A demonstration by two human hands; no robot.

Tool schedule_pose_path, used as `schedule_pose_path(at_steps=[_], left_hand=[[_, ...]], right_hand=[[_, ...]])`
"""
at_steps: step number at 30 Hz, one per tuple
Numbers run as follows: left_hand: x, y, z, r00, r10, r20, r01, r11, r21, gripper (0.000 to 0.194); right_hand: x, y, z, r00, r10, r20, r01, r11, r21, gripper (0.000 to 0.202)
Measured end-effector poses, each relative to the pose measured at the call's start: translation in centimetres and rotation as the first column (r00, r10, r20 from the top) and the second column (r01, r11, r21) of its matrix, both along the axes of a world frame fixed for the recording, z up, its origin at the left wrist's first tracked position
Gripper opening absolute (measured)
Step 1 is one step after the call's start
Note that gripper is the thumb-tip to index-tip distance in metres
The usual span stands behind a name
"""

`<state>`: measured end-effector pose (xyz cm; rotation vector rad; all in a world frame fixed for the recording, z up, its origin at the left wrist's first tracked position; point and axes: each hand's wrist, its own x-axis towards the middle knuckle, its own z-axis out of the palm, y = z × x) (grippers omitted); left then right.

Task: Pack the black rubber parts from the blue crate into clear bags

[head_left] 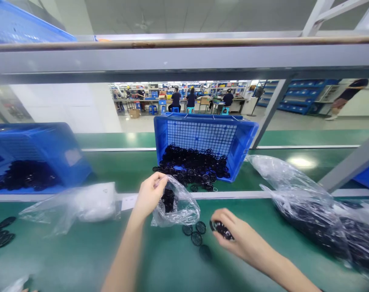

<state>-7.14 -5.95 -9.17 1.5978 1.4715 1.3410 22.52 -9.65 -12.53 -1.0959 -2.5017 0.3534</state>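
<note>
My left hand [150, 194] pinches the rim of a clear plastic bag [186, 207], whose mouth gapes toward the right. Inside the bag lies a clump of black round parts. Several black plastic rings are gripped in my right hand [233, 232], to the right of the bag and apart from it. Between the hand and the bag, a few loose black rings [197, 238] lie flat on the green table [166, 267]. Beyond both hands a blue crate [246, 140], tipped toward me, spills many more black rings onto the table.
Another blue crate [65, 158] with black parts stands at left, near a stack of clear bags [96, 202]. Filled clear bags [312, 219] lie at right. More rings [2, 237] sit at far left. A metal shelf beam [184, 59] crosses above; people work in the background.
</note>
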Motion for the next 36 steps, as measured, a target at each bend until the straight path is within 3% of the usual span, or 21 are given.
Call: schedule_pose_path(at_steps=[3, 5, 8, 11, 15, 18, 21, 25, 28, 30, 32, 36], left_hand=[[0.3, -0.3, 0.2, 0.999, 0.006, -0.040, -0.005, 1.000, 0.023, 0.027], [0.4, -0.4, 0.3, 0.999, -0.003, -0.053, 0.004, 0.999, 0.032, 0.026], [0.1, -0.5, 0.5, 0.997, 0.045, -0.063, -0.040, 0.996, 0.073, 0.023], [-0.5, -0.3, 0.5, 0.996, 0.082, -0.039, -0.079, 0.993, 0.090, 0.022], [-1.1, -0.2, 0.6, 0.998, 0.057, -0.004, -0.056, 0.997, 0.059, 0.025], [-1.0, -0.3, 0.7, 0.998, 0.058, -0.001, -0.058, 0.998, 0.033, 0.026], [-0.9, -0.4, 0.7, 0.999, 0.054, -0.002, -0.054, 0.998, 0.030, 0.026], [-0.7, -0.5, 0.5, 0.998, 0.054, -0.010, -0.054, 0.998, 0.033, 0.027], [-0.6, -0.5, 0.5, 0.999, 0.053, -0.013, -0.053, 0.998, 0.026, 0.028], [-0.6, -0.4, 0.6, 0.999, 0.048, -0.010, -0.048, 0.999, 0.018, 0.028], [-0.5, -0.3, 0.6, 0.999, 0.038, 0.003, -0.038, 0.999, 0.007, 0.029], [-0.6, -0.3, 0.4, 1.000, 0.022, 0.021, -0.022, 1.000, -0.001, 0.028]], right_hand=[[-4.7, 0.7, 4.9, 0.990, 0.071, -0.124, -0.061, 0.995, 0.085, 0.023], [-8.9, 1.9, 6.2, 0.991, 0.133, -0.029, -0.130, 0.986, 0.102, 0.024], [-14.6, 4.3, 5.4, 0.970, 0.159, 0.182, -0.186, 0.972, 0.143, 0.039], [-16.5, 5.9, 4.1, 0.963, 0.184, 0.196, -0.224, 0.954, 0.201, 0.061], [-12.1, 4.4, 3.9, 0.968, 0.249, -0.026, -0.224, 0.910, 0.349, 0.034], [-6.6, 1.8, 2.5, 0.982, 0.160, -0.104, -0.111, 0.922, 0.371, 0.023], [-2.5, -0.7, -1.8, 0.998, 0.060, -0.009, -0.055, 0.966, 0.251, 0.023], [-0.6, -3.2, -9.3, 0.994, -0.015, 0.113, -0.003, 0.988, 0.153, 0.023], [-0.4, -4.2, -12.2, 0.987, -0.095, 0.133, 0.078, 0.989, 0.125, 0.018], [-0.3, -4.0, -11.9, 0.982, -0.128, 0.138, 0.117, 0.990, 0.079, 0.011], [-0.3, -2.9, -10.4, 0.982, -0.133, 0.135, 0.127, 0.991, 0.051, 0.011], [-0.7, 0.8, -7.4, 0.987, -0.052, 0.150, 0.044, 0.997, 0.057, 0.035]])
